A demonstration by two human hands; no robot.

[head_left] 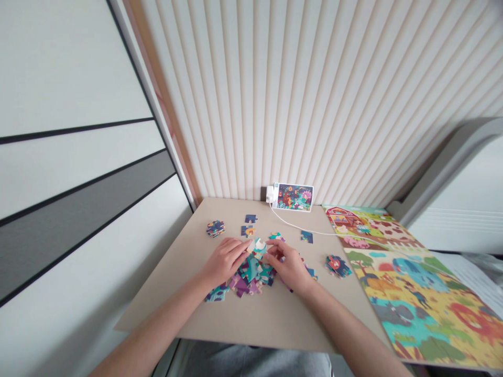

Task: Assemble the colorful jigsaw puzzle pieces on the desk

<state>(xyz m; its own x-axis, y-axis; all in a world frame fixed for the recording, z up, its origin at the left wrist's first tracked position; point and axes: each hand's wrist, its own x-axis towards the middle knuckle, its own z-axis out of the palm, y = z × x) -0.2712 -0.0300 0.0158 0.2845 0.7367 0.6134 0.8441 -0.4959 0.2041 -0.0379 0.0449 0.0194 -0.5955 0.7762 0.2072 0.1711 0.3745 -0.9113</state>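
Observation:
My left hand [226,258] and my right hand [291,266] meet above a heap of jigsaw pieces [251,271] near the middle of the table. Between their fingertips is a light teal and white puzzle piece [258,248]. The left fingers are pressed together at its left side; the right thumb and index finger pinch its right side. Whether it is one piece or several overlapping ones, I cannot tell. Purple, teal and dark blue pieces lie under and around both hands, partly hidden by them.
Small piles of pieces sit at left [216,228] and right [338,266]. Loose dark blue pieces [251,219] lie farther back. A picture card [294,197] leans on the ribbed wall beside a white charger [270,194], whose cable [306,230] crosses the table. Finished puzzles, farm [371,226] and safari [426,303], lie right.

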